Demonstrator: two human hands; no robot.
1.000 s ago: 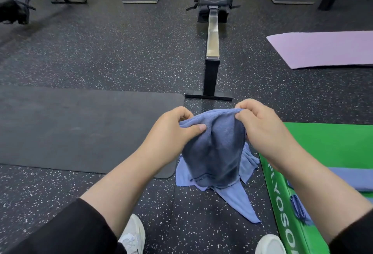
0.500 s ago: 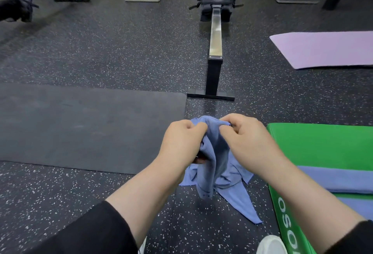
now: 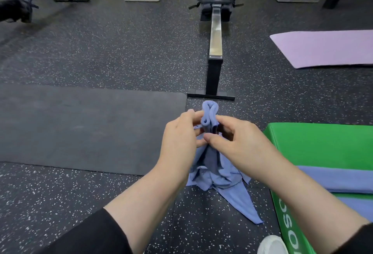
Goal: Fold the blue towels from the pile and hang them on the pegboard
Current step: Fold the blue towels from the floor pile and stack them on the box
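Two hands, one blue towel gathered mid-fold at frame centre.
Its bunched top is pinched by the left hand (image 3: pixel 179 132) and right hand (image 3: pixel 232 138); the blue towel (image 3: pixel 210 112) trails onto the floor (image 3: pixel 121 52). Folded towels (image 3: pixel 333 179) lie lower right; no pegboard is seen, so hanging remains.

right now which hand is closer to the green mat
Right. The right hand, pinching the blue towel, sits just beside the green mat's near left corner. The left hand grips the towel's other side, farther away.
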